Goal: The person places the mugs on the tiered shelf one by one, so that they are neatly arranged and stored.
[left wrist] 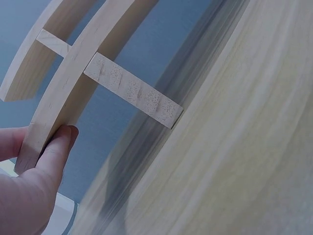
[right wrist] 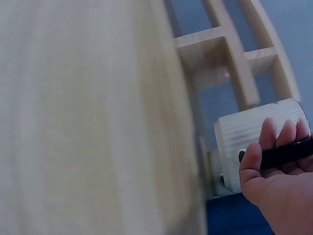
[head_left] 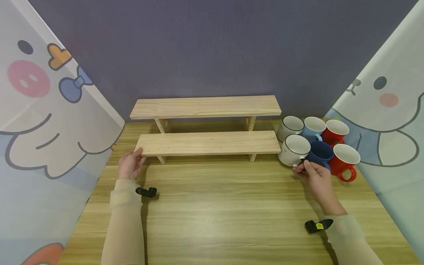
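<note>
A two-tier wooden shelf (head_left: 208, 142) stands near the back wall. At the left end of its lower board, my left hand (head_left: 130, 164) pinches the wood, thumb on one face and fingers on the other, as the left wrist view shows. On the right, my right hand (head_left: 317, 181) grips the black handle (right wrist: 286, 153) of a ribbed white mug (head_left: 290, 156) with a black rim. This mug is upright, close by the right end of the lower board. A dark blue mug (head_left: 318, 152) is right beside it, partly behind my fingers.
Behind are another white mug (head_left: 285, 131), a light blue mug (head_left: 310, 134) and a red mug (head_left: 331, 138). A second red mug (head_left: 341, 162) is at front right, its handle toward me. Printed panels (head_left: 391, 176) flank the wood-grain table (head_left: 212, 213); a grey wall (head_left: 205, 48) closes the back.
</note>
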A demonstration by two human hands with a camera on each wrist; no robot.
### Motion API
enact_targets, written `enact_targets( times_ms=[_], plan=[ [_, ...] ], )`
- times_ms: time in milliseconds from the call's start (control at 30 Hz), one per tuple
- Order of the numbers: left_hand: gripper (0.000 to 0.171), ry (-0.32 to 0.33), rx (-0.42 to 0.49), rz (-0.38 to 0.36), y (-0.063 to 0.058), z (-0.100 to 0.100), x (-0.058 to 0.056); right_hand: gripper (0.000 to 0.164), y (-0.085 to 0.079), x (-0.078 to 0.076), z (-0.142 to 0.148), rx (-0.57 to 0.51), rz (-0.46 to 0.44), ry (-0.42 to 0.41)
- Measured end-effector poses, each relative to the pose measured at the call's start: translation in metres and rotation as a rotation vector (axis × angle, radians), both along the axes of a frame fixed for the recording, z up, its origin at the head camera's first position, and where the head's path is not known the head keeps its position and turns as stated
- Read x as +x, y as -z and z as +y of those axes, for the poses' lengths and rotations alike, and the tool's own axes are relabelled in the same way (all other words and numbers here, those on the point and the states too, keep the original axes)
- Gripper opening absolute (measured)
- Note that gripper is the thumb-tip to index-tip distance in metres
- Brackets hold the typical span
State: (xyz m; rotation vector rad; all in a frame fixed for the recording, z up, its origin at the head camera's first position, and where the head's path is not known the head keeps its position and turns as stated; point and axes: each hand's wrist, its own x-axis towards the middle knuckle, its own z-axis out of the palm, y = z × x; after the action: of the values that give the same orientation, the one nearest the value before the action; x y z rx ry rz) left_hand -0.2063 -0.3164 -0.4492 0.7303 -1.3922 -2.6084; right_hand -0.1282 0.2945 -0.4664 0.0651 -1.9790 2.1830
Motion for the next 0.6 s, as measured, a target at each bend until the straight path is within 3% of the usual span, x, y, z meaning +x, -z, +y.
enact_targets(
  times_ms=[367,600],
  plan=[
    [0.036,-0.009,0.045,0.006,0.001,-0.001,-0.002,0.039,-0.038,0.007,-0.008,-0.042,0.085,0.006],
    [0.038,-0.003,0.066,0.023,0.001,-0.002,-0.002,0.038,-0.063,0.009,-0.02,-0.078,0.102,-0.051]
  ],
)
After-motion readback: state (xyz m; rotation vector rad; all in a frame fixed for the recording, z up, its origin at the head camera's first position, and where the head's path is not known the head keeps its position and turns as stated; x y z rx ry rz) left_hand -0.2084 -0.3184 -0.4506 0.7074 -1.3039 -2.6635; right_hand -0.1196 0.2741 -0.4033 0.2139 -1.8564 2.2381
